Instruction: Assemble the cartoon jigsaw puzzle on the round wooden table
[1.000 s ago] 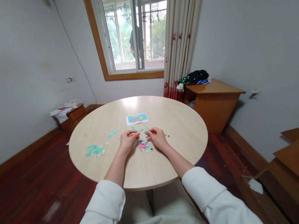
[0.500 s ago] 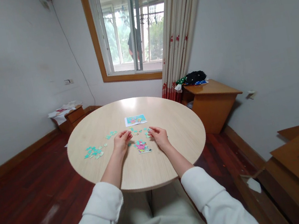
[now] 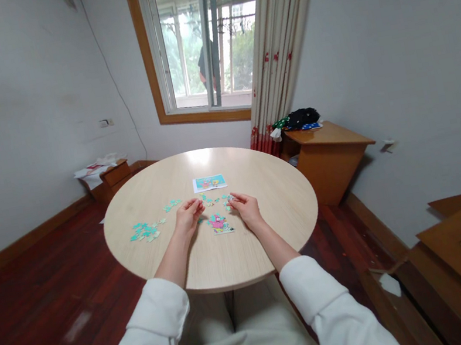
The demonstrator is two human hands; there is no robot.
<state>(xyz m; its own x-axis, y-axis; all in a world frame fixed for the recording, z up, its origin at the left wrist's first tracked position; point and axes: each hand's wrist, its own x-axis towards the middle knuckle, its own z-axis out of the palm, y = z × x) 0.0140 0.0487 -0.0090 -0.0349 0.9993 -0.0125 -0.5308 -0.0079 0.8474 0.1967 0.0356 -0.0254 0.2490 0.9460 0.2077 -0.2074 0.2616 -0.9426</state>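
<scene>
Pinching narrowly, the left hand (image 3: 187, 218) brings thumb and fingertips close together above the table (image 3: 267, 181); whether a piece sits between them cannot be told. The right hand (image 3: 246, 209) has a similarly narrow pinch, with small teal pieces showing at its fingertips; held or lying behind, they are too small to tell.

Between the hands and slightly to the near side lies the partly assembled puzzle (image 3: 220, 223), flat on the tabletop. Its printed face shows a pink figure with teal and yellow areas; its near edge is straight, its far edge irregular. Loose pieces (image 3: 210, 204) lie scattered just beyond it, flat, with knobbed outlines.

To the left, a small group of teal pieces (image 3: 172, 205) lies near the left hand. Farther left, a larger pile (image 3: 145, 232) combines teal and pale green pieces, some overlapping. On the far side, a printed sheet (image 3: 209, 184) lies flat, with a teal ground, pink and yellow figures and a white border.

The tabletop is round, with pale, fine wood grain and a glossy highlight at the far edge. Turned-back white sleeves (image 3: 158, 307) cover the upper forearms. Dark red floorboards (image 3: 65, 273) surround the table; a pleated, cream curtain (image 3: 278, 39) with red motifs hangs at the far right.
</scene>
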